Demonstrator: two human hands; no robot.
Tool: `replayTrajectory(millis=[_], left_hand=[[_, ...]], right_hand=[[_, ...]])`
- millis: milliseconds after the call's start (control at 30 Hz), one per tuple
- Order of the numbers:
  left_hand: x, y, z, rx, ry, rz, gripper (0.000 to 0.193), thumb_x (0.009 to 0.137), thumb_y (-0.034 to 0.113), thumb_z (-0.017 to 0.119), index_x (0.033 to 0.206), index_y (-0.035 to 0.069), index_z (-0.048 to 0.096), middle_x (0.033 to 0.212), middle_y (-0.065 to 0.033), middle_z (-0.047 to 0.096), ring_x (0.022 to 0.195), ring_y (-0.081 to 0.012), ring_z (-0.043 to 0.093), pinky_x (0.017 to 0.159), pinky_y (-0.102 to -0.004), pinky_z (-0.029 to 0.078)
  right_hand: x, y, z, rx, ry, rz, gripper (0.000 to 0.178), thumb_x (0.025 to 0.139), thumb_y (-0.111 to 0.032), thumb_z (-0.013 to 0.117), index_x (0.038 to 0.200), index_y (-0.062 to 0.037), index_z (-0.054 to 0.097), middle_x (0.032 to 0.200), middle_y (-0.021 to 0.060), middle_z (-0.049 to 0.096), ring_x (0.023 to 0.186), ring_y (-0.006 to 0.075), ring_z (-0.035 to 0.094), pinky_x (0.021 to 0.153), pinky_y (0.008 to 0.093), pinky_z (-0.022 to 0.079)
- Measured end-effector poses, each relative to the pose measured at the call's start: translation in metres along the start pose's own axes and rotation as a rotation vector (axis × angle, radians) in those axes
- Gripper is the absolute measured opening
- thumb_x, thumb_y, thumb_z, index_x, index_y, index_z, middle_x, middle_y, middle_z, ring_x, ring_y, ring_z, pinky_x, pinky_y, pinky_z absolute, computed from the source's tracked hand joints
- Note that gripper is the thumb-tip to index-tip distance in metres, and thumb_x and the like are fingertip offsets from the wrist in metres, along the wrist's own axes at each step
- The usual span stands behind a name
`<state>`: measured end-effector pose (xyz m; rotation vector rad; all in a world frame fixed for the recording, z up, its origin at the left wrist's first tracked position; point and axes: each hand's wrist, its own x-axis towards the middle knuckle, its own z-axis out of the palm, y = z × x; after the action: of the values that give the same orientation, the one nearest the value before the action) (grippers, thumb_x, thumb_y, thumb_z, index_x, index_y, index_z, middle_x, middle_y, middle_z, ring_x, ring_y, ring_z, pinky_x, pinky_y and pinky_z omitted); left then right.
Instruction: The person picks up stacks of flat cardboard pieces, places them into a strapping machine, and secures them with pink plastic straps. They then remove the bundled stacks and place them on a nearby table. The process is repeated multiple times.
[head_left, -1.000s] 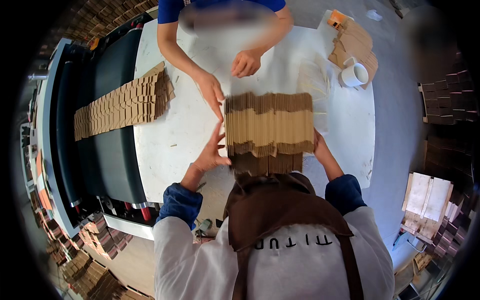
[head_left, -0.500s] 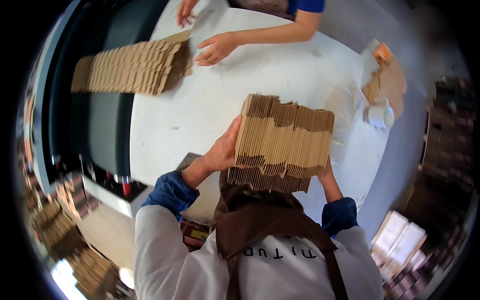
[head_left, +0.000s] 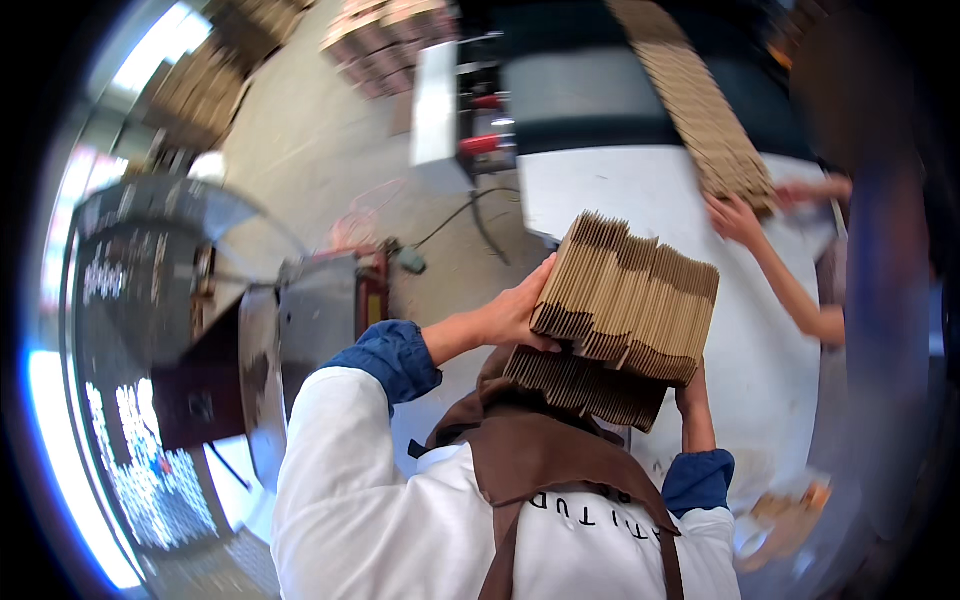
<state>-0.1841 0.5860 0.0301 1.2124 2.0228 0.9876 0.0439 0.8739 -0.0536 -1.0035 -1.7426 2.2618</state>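
A thick stack of folded brown cardboard pieces [head_left: 625, 300], packed edge to edge, is held up in front of my chest between both hands. My left hand [head_left: 518, 308] presses its left side, with the thumb along the lower edge. On the other side my right hand [head_left: 692, 400] grips low; most of its fingers are hidden behind the cardboard. The lower part of the stack hangs close to my brown apron [head_left: 550, 460].
Ahead right is a white table [head_left: 600, 185]. A co-worker's hands [head_left: 738, 220] touch the end of a cardboard row [head_left: 700, 100] on a dark conveyor [head_left: 590, 85]. At left stands a grey metal machine [head_left: 318, 300]. A cable [head_left: 480, 220] lies on the floor; cardboard scraps [head_left: 785, 520] are at right.
My body and view have turned left, so the table and conveyor now appear farther right and the machine at left has come into view. The stack stays in both hands.
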Motion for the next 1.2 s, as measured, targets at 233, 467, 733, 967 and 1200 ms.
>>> replayTrajectory(millis=[233,467,733,967,1200], left_hand=[[-0.171,-0.044,-0.067,-0.344,0.351,-0.257,0.125,0.065,0.025,0.085,0.150,0.002,-0.003,0.153,-0.0206,0.020,0.142,-0.0308,0.023,0.114,-0.0351,0.022],[-0.342,-0.137,-0.106,-0.814,0.781,-0.364,0.087,0.075,0.020,0.080,0.145,0.002,0.031,0.143,-0.0114,0.042,0.134,-0.0248,0.035,0.112,-0.0382,0.027],[-0.507,-0.159,-0.137,-1.364,1.075,-0.749,0.063,0.085,0.029,0.071,0.133,-0.001,0.045,0.126,-0.0129,0.057,0.111,-0.0210,0.059,0.093,-0.0357,0.050],[-0.564,-0.215,-0.097,-1.766,0.985,-0.865,0.053,0.089,0.051,0.060,0.117,0.007,0.061,0.107,-0.0053,0.068,0.089,-0.0180,0.067,0.080,-0.0347,0.054],[-0.554,-0.251,-0.066,-1.679,1.008,-1.023,0.068,0.081,0.069,0.056,0.117,0.012,0.064,0.108,-0.0047,0.068,0.095,-0.0186,0.065,0.079,-0.0367,0.052]], right_hand=[[0.077,-0.039,0.196,-0.205,-0.533,0.097,0.038,0.095,-0.027,0.052,0.123,-0.0021,0.055,0.114,0.0048,0.062,0.099,0.0130,0.057,0.086,0.0292,0.047],[0.116,-0.021,0.482,-0.557,-0.896,0.280,0.044,0.095,-0.032,0.054,0.127,-0.0025,0.052,0.116,0.0065,0.063,0.098,0.0167,0.062,0.077,0.0312,0.054],[0.097,0.023,0.743,-1.019,-1.435,0.294,0.047,0.094,-0.040,0.052,0.122,-0.0019,0.056,0.107,0.0103,0.064,0.081,0.0146,0.061,0.063,0.0286,0.049],[0.127,0.139,0.829,-1.128,-2.148,-0.163,0.052,0.094,-0.043,0.050,0.109,0.0056,0.061,0.095,0.0174,0.067,0.083,0.0246,0.066,0.071,0.0383,0.054],[0.102,0.164,0.870,-1.714,-1.773,0.221,0.080,0.094,-0.064,0.026,0.093,0.0047,0.067,0.074,0.0169,0.067,0.056,0.0274,0.065,0.050,0.0362,0.053]])
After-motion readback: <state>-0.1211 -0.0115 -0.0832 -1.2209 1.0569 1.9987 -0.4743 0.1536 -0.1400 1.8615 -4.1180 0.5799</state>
